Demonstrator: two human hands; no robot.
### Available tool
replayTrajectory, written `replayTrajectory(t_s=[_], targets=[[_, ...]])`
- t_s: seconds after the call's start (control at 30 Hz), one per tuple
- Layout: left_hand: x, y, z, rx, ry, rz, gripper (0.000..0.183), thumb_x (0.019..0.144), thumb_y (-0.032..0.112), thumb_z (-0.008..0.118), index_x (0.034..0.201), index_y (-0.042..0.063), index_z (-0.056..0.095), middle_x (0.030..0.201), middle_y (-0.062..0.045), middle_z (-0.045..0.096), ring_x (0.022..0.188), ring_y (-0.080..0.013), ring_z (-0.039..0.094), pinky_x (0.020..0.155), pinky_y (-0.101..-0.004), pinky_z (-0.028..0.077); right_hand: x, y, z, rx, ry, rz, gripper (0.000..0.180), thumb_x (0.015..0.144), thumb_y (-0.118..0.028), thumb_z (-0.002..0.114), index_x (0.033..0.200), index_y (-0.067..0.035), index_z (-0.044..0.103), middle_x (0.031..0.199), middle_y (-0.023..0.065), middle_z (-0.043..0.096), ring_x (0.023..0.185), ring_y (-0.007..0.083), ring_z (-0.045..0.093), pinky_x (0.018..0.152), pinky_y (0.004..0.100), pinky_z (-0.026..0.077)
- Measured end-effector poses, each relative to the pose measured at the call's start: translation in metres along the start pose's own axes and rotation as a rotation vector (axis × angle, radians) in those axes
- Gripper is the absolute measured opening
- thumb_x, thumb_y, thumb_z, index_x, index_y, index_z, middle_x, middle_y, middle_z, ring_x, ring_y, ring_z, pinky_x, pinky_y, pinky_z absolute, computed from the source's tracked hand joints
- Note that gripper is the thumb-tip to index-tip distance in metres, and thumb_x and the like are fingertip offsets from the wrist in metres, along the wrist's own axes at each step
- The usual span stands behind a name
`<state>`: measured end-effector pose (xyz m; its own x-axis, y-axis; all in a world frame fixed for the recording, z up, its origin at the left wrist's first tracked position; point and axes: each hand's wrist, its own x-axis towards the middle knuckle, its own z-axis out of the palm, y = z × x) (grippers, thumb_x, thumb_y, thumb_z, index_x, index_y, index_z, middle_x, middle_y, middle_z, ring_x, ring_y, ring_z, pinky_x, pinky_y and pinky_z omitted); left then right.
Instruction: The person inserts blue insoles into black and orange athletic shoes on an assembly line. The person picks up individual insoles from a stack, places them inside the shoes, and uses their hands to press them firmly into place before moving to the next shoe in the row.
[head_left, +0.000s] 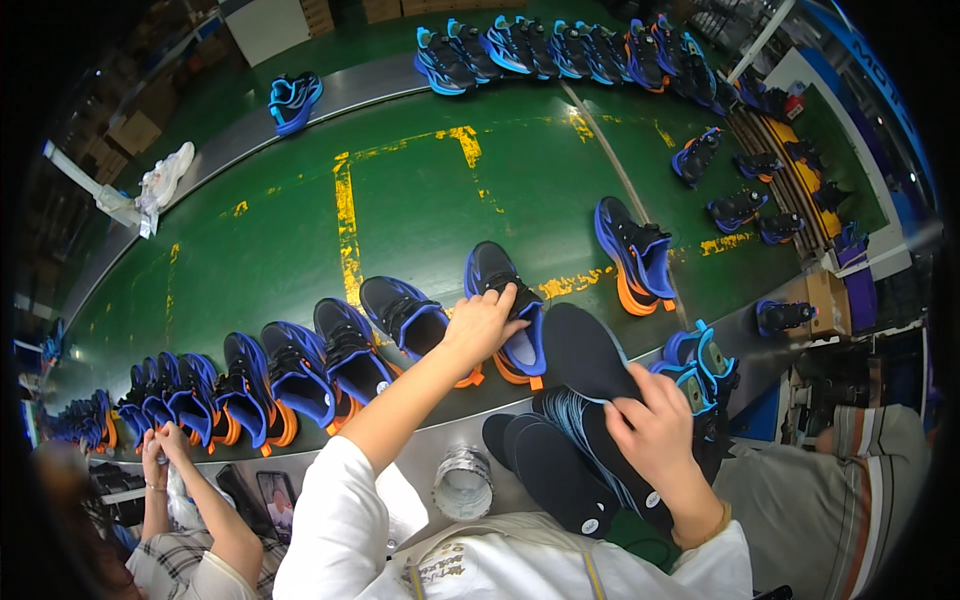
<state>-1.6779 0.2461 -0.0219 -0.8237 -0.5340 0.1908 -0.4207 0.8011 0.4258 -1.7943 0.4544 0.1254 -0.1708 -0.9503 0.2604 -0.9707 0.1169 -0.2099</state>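
Note:
My left hand (484, 322) grips a black and blue sneaker (489, 262) with an orange sole at its tongue and collar. The thumb rests at the shoe's opening, where a pale inner bottom shows. In my right hand (656, 420) is a black insole (581, 349), pinched near one end and raised just right of that sneaker. Below it lies a stack of black insoles (551, 465) with pale blue edges, some bearing round white stickers. Left of the held shoe stands another sneaker (390, 296), its opening towards me.
Several sneakers (289, 360) line the near side of the green conveyor belt (420, 202); one sneaker (626, 240) stands to the right. More shoes (517, 49) fill the far ledge. A tape-wrapped container (463, 484) stands before me. A co-worker's hands (165, 450) are at left; another person's leg (817, 495) is at right.

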Motion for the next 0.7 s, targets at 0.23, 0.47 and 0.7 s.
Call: replayTrajectory(t_s=[0.23,0.47,0.7], targets=[[0.046,-0.033,0.001,-0.564,-0.219,-0.473,0.047,0.084,0.041,0.047,0.089,-0.005,0.057,0.077,-0.022,0.06,0.073,-0.0323,0.059,0.066,-0.0396,0.044,0.055,0.01,0.079,-0.155,-0.328,-0.164,0.012,0.071,-0.012,0.055,0.071,-0.003,0.063,0.093,0.0125,0.059,0.088,0.0255,0.053,0.075,0.0352,0.043],[0.042,-0.052,0.024,-0.879,-0.158,-0.681,0.046,0.084,0.041,0.051,0.068,-0.001,0.053,0.058,-0.003,0.048,0.053,-0.0125,0.043,0.049,-0.0286,0.036,0.083,0.01,0.178,-0.148,-0.447,0.113,0.014,0.074,-0.009,0.051,0.081,-0.001,0.061,0.09,0.015,0.058,0.083,0.0285,0.058,0.068,0.0351,0.049],[0.021,-0.048,0.024,-0.826,0.067,-0.603,0.052,0.077,0.047,0.057,0.078,-0.006,0.058,0.068,-0.014,0.059,0.064,-0.0205,0.055,0.061,-0.0325,0.044,0.075,0.003,0.149,-0.014,-0.39,0.028,0.03,0.074,-0.027,0.057,0.089,-0.001,0.058,0.093,0.0198,0.054,0.084,0.0337,0.057,0.072,0.0399,0.049]])
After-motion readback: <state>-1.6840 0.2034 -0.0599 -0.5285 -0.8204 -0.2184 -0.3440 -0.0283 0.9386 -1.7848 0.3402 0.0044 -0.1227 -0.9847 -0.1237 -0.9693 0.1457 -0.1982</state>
